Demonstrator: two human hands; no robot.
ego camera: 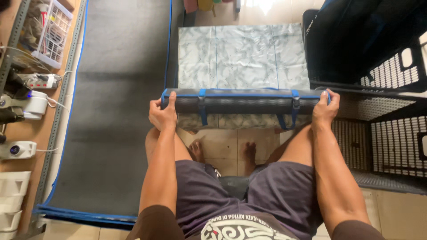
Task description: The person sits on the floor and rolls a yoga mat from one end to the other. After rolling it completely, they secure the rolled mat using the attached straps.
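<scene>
Head view: held level at both ends, rolled grey mat (242,101) with blue straps lay across marble-patterned box (243,55), left hand (162,114) and right hand (324,109) each clenched around an end, best kept tight to stop unrolling.

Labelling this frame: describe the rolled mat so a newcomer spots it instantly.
Start at the marble-patterned grey-white slab at top centre. Along its near edge lies a dark grey rolled mat with blue edging, gripped at its ends by the left hand and right hand. Unlike the flat dark grey mat with blue border on the left, it is rolled and bound by two blue straps.
</scene>
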